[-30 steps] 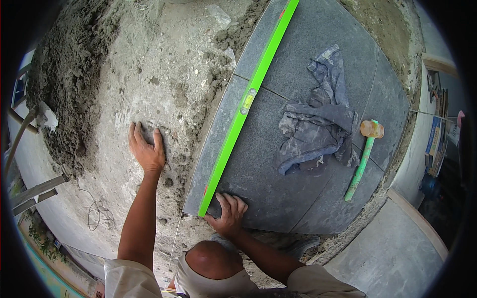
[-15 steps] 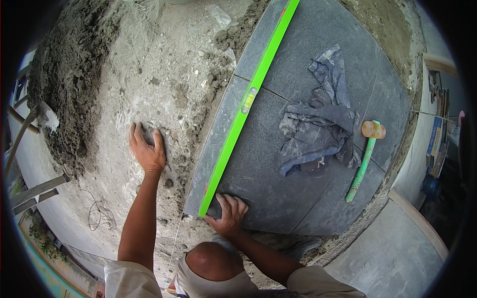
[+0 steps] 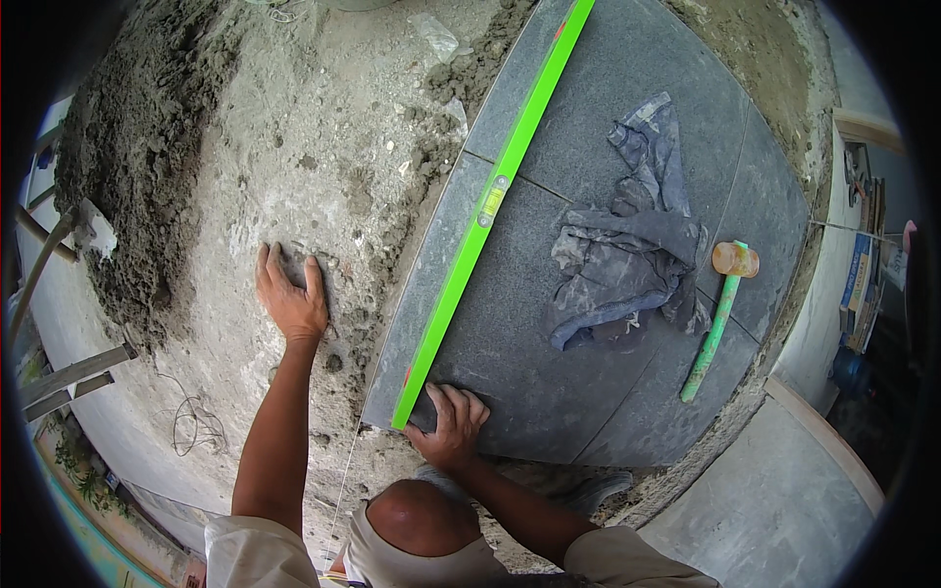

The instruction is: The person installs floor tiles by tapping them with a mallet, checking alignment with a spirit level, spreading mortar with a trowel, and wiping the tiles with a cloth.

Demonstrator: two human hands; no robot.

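My left hand (image 3: 292,294) rests on the rough concrete floor (image 3: 294,196), thumb and fingers spread, holding nothing. At the near edge of the dark grey tiles (image 3: 520,392), my right hand (image 3: 451,423) lies with its fingers stretched over the tile. Its thumb reaches to the near end of a long bright green spirit level (image 3: 456,274), which lies along the left tiles. A crumpled, dirty blue-grey cloth (image 3: 637,255) is spread on the tiles to the right. Beyond it lies a mallet (image 3: 725,304) with a pale orange head and green handle.
Wet mortar (image 3: 147,147) is heaped at the far left, with a trowel-like blade (image 3: 95,230) beside it. Thin wire (image 3: 199,428) lies coiled on the concrete. Scraps of clear plastic (image 3: 434,37) lie at the far side. A taut string (image 3: 345,480) runs along the tile edge.
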